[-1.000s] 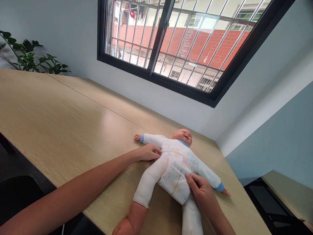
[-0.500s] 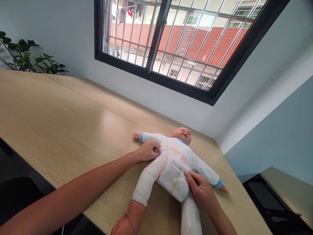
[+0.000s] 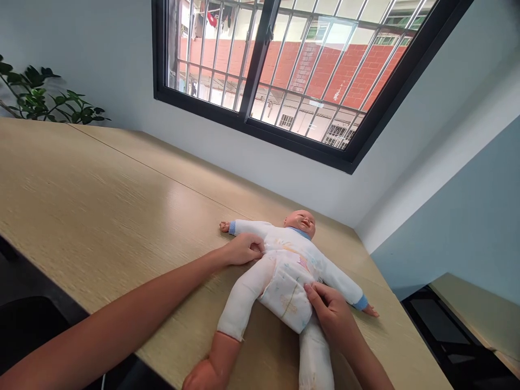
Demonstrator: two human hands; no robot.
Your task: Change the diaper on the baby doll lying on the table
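A baby doll (image 3: 294, 241) in a white top with blue cuffs lies on its back on the wooden table, legs toward me. Around its hips sits a white diaper (image 3: 286, 298) with faint prints, its front panel folded up over the belly. At the doll's waist on the left side, my left hand (image 3: 246, 249) has its fingers curled and pinched together at the diaper's edge; what lies between the fingertips is hidden. My right hand (image 3: 331, 309) pinches the diaper's front at its right edge, thumb on top.
The wooden table (image 3: 101, 200) stretches far to the left, with a seam along its back. Behind it are a wall and a barred window (image 3: 300, 70). A green plant (image 3: 44, 97) stands at the far left. Dark furniture (image 3: 447, 330) is at the lower right, a black chair (image 3: 32, 336) at lower left.
The whole view has shifted slightly, so everything appears a little further left. Both hands keep their places on the doll and the diaper.
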